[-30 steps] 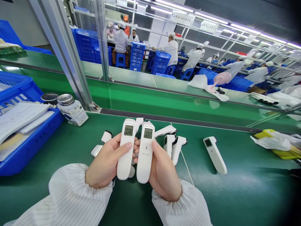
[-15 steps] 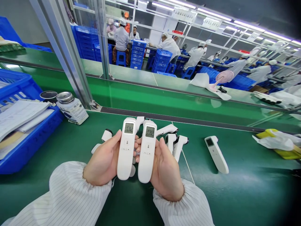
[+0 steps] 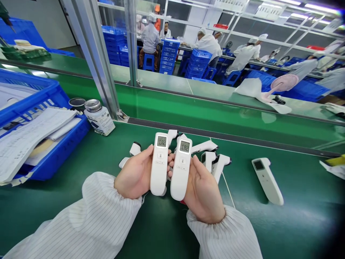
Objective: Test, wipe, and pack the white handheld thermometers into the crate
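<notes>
My left hand (image 3: 134, 176) is closed round a white infrared thermometer (image 3: 158, 180), its lit display facing me. A second infrared thermometer (image 3: 180, 181) rests in the grip of my right hand (image 3: 206, 190), also with digits on its screen. Both stand side by side, tops pointing away, a narrow gap between them. Behind my hands several more white thermometers (image 3: 221, 166) lie in a loose group on the green bench (image 3: 269, 230), some partly hidden. One thermometer (image 3: 268, 181) lies apart on the right with a dark screen. Something small and red shows under my right hand.
At left a blue crate (image 3: 54, 162) holds papers (image 3: 35, 140). A metal-capped bottle (image 3: 99, 117) stands beside it near the metal post (image 3: 94, 54). Beyond the glass sit a pink fan (image 3: 283, 83), stacked blue crates (image 3: 169, 57) and several people in white. A yellow item (image 3: 338, 161) is at the right edge.
The camera view has turned left, so the scene sits further right. Both hands still hold their thermometers; the right one is now tilted slightly more, with the gap between them a little wider at the top.
</notes>
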A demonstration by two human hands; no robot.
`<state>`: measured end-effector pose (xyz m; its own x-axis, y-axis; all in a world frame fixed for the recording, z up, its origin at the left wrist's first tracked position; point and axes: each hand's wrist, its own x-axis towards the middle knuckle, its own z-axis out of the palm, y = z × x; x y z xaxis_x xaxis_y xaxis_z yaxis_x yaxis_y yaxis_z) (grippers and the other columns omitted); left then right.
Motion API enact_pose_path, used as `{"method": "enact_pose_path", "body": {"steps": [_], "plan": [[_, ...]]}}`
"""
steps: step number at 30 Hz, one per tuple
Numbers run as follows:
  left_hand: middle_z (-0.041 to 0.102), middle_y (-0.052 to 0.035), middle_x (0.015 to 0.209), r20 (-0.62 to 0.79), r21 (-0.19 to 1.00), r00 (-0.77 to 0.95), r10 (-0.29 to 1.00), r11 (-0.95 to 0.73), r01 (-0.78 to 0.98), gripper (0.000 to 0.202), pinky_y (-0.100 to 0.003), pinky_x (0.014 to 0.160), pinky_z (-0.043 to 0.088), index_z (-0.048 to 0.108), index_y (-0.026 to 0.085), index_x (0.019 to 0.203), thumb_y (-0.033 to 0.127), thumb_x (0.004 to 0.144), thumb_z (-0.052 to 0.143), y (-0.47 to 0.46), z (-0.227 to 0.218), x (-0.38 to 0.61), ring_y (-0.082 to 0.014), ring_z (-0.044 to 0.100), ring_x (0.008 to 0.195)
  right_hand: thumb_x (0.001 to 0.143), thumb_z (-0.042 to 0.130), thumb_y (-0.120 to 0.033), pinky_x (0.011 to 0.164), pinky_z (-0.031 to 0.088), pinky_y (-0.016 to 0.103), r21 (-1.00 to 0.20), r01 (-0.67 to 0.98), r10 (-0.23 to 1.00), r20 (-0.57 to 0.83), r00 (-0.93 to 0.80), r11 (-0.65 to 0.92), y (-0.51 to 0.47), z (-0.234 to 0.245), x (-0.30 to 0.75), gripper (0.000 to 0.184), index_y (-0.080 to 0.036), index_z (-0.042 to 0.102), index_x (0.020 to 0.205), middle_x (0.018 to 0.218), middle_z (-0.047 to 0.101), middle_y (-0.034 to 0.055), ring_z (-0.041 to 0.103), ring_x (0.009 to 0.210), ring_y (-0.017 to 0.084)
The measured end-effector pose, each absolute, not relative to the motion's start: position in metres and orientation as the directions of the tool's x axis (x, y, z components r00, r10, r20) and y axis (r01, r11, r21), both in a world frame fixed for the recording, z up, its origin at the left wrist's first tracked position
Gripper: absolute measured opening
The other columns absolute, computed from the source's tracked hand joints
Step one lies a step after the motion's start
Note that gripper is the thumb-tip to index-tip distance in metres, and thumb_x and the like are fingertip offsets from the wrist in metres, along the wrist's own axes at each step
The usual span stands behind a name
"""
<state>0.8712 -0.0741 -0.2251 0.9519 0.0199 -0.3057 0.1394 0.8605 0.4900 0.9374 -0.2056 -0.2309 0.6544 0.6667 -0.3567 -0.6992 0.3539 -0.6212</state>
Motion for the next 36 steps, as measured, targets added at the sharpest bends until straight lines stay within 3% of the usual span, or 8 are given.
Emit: {"method": "enact_pose_path", "body": {"steps": [6, 13, 19, 24, 29, 36], "plan": [[0.059, -0.0122, 0.089, -0.316, 0.487, 0.949, 0.007, 0.859, 0.156, 0.047, -0.034, 0.078, 0.052, 0.065, 0.006, 0.097, 0.039, 0.097, 0.032, -0.074, -0.226, 0.872, -0.0211, 0.06, 0.083, 0.097, 0.032, -0.041, 0.08, 0.051, 0.032, -0.626, -0.693, 0.662, -0.353, 0.661, 0.357, -0.203, -0.233, 0.937, 0.047, -0.012, 0.07, 0.093, 0.09, 0.067, 0.0094, 0.062, 0.079, 0.017], [0.062, -0.0145, 0.089, -0.351, 0.569, 0.934, 0.068, 0.807, 0.155, 0.053, -0.035, 0.074, 0.054, 0.065, 0.006, 0.096, 0.044, 0.097, 0.028, -0.074, -0.223, 0.872, -0.0209, 0.06, 0.076, 0.096, 0.036, -0.042, 0.074, 0.051, 0.027, -0.562, -0.745, 0.728, -0.33, 0.601, 0.36, -0.201, -0.236, 0.938, 0.049, -0.007, 0.068, 0.107, 0.087, 0.066, 0.009, 0.061, 0.078, 0.016], [0.061, -0.0105, 0.08, -0.406, 0.569, 0.902, 0.146, 0.813, 0.124, 0.043, -0.036, 0.066, 0.055, 0.066, 0.01, 0.097, 0.044, 0.094, 0.041, -0.072, -0.222, 0.87, -0.0162, 0.056, 0.062, 0.094, 0.042, -0.047, 0.069, 0.051, 0.029, -0.531, -0.758, 0.737, -0.323, 0.594, 0.379, -0.201, -0.23, 0.935, 0.045, -0.012, 0.069, 0.094, 0.082, 0.066, 0.008, 0.062, 0.078, 0.018], [0.063, -0.0135, 0.091, -0.41, 0.623, 0.899, 0.153, 0.767, 0.154, 0.041, -0.041, 0.076, 0.054, 0.063, 0.01, 0.094, 0.045, 0.094, 0.041, -0.072, -0.223, 0.869, -0.0204, 0.06, 0.074, 0.095, 0.04, -0.044, 0.066, 0.051, 0.026, -0.505, -0.763, 0.721, -0.339, 0.605, 0.403, -0.203, -0.229, 0.937, 0.045, -0.011, 0.07, 0.092, 0.078, 0.065, 0.0069, 0.061, 0.071, 0.016], [0.065, -0.0115, 0.099, -0.349, 0.784, 0.909, 0.228, 0.602, 0.151, 0.028, -0.033, 0.077, 0.052, 0.06, 0.013, 0.109, 0.033, 0.089, 0.057, -0.079, -0.226, 0.866, -0.0205, 0.062, 0.087, 0.095, 0.04, -0.045, 0.074, 0.053, 0.029, -0.535, -0.718, 0.689, -0.306, 0.656, 0.445, -0.206, -0.231, 0.94, 0.044, -0.014, 0.071, 0.093, 0.083, 0.068, 0.0061, 0.063, 0.075, 0.016], [0.065, -0.0098, 0.11, -0.292, 0.85, 0.923, 0.252, 0.511, 0.129, 0.04, -0.036, 0.081, 0.052, 0.057, 0.018, 0.113, 0.03, 0.078, 0.073, -0.091, -0.232, 0.864, -0.0237, 0.062, 0.097, 0.091, 0.046, -0.051, 0.076, 0.053, 0.035, -0.613, -0.677, 0.669, -0.305, 0.678, 0.407, -0.203, -0.235, 0.934, 0.042, -0.017, 0.071, 0.098, 0.097, 0.071, 0.0091, 0.066, 0.086, 0.021]]}}
